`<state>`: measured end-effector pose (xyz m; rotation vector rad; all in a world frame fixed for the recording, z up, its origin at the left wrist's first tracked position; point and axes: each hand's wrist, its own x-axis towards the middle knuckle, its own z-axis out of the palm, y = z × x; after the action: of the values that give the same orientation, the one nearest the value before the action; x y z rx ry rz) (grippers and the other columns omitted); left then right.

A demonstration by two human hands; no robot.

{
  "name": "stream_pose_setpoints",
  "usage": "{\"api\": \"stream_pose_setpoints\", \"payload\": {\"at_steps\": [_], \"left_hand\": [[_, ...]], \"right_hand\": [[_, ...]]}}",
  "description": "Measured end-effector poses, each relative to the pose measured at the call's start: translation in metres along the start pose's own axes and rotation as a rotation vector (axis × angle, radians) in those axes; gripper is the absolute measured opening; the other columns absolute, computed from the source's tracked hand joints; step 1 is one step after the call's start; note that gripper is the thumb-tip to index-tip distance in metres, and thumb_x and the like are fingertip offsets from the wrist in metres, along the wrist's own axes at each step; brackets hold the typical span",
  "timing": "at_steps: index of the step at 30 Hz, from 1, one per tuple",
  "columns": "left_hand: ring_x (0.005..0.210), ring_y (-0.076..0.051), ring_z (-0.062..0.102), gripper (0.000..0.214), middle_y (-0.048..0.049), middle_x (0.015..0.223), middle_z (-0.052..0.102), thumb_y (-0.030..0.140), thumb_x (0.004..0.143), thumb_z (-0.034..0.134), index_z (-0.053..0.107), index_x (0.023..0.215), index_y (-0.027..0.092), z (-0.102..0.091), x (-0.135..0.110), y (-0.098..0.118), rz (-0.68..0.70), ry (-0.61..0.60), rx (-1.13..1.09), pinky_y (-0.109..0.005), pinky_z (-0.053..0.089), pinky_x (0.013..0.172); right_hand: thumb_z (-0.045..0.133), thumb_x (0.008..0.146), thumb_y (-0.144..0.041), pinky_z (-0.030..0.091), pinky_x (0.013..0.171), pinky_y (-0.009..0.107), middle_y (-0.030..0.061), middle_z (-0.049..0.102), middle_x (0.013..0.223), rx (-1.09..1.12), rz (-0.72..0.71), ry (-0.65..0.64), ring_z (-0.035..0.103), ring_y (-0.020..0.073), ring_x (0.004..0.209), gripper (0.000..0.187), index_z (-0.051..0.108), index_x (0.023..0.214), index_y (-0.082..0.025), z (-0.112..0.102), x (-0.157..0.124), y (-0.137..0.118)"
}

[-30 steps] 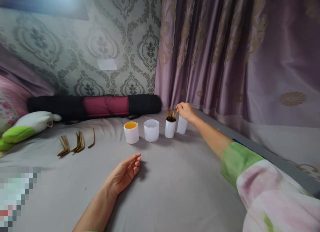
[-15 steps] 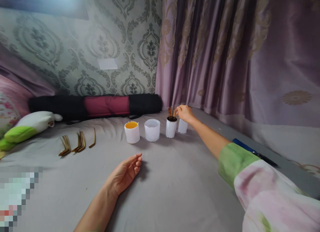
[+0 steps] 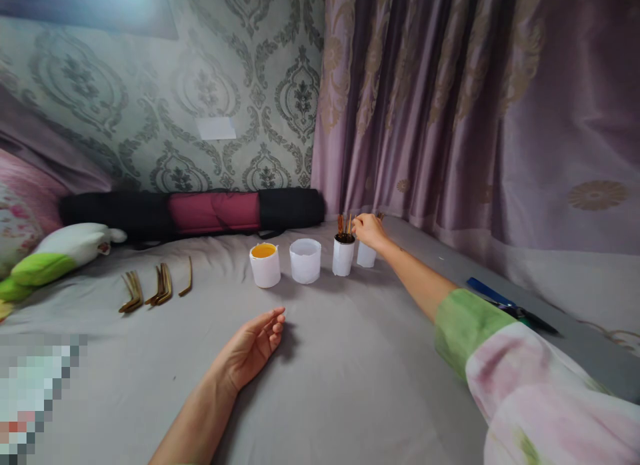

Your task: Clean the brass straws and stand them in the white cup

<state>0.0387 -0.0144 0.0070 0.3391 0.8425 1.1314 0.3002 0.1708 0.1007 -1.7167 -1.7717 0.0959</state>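
Four white cups stand in a row on the grey sheet (image 3: 350,385). The leftmost cup (image 3: 265,265) holds yellow liquid, the second cup (image 3: 305,260) looks empty, and the third cup (image 3: 343,253) has brown sticks standing in it. My right hand (image 3: 369,230) reaches out over the fourth cup (image 3: 365,255), fingers pinched at the sticks' tops; whether it grips one is unclear. My left hand (image 3: 253,345) lies relaxed on the sheet with fingers loosely apart, holding nothing.
Several bent brown sticks (image 3: 150,290) lie on the sheet at the left. A black and maroon roll (image 3: 200,211) lies along the wall. A white and green plush toy (image 3: 55,251) is far left. Blue-handled scissors (image 3: 505,305) lie at right near the purple curtain (image 3: 475,118).
My right hand has sunk slightly toward the cups at the sticks. The view has shifted a little, showing the scissors behind my right arm. My left hand has stayed still.
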Motion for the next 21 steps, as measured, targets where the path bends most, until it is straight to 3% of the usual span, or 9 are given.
{"api": "stream_pose_setpoints", "payload": {"at_steps": [9,21], "left_hand": [[0.056,-0.006,0.052,0.016,-0.0057,0.076,0.056,0.006,0.076,0.055,0.059,0.091,0.005,-0.0013,0.0002,0.0001,0.004,0.008,0.007,-0.016,0.047,0.047],[0.055,-0.006,0.052,0.014,-0.0055,0.074,0.056,0.005,0.077,0.054,0.059,0.09,0.005,0.0014,-0.002,0.0012,0.003,0.003,0.01,-0.016,0.047,0.046]], "right_hand": [[0.043,0.081,-0.019,0.044,0.064,0.02,0.0064,0.069,0.078,0.012,-0.01,-0.027,0.063,0.0126,0.066,0.024,0.064,0.069,-0.017,0.0018,-0.0034,-0.0005],[0.041,0.082,-0.019,0.044,0.065,0.02,0.0052,0.069,0.078,0.019,0.002,-0.043,0.063,0.0116,0.064,0.024,0.063,0.072,-0.017,0.0028,-0.0047,-0.0015]]}}
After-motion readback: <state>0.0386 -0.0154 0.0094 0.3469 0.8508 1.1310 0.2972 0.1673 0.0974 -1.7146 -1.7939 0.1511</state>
